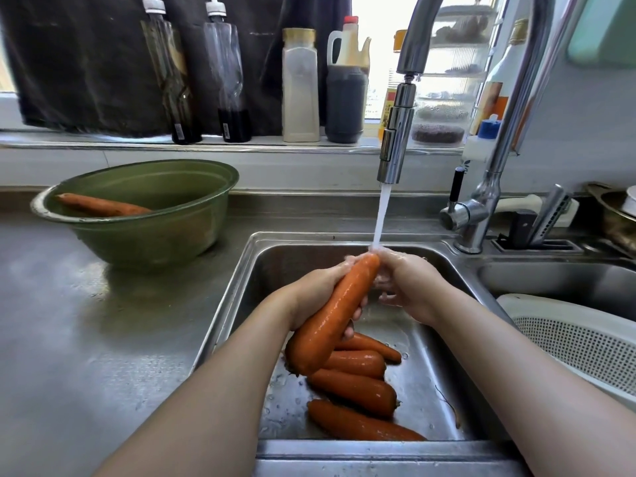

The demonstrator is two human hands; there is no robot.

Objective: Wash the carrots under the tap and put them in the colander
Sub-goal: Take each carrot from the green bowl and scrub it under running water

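Observation:
Over the steel sink (237, 287), my left hand (320, 290) grips a big wet carrot (330, 318) around its middle, its narrow end raised into the water stream (381, 218) from the tap (395, 132). My right hand (409, 287) rubs that tip with curled fingers under the water. Several more carrots (354, 387) lie wet on the sink floor below. At the right edge sits the white perforated colander (578, 342), and I see nothing in the part that shows.
A green bowl (144, 235) with one carrot (103, 205) stands on the steel counter at the left. Bottles and jars (299, 87) line the window ledge behind. A second basin (550, 280), the tap lever (457, 208) and a knife holder (537, 235) are at the right.

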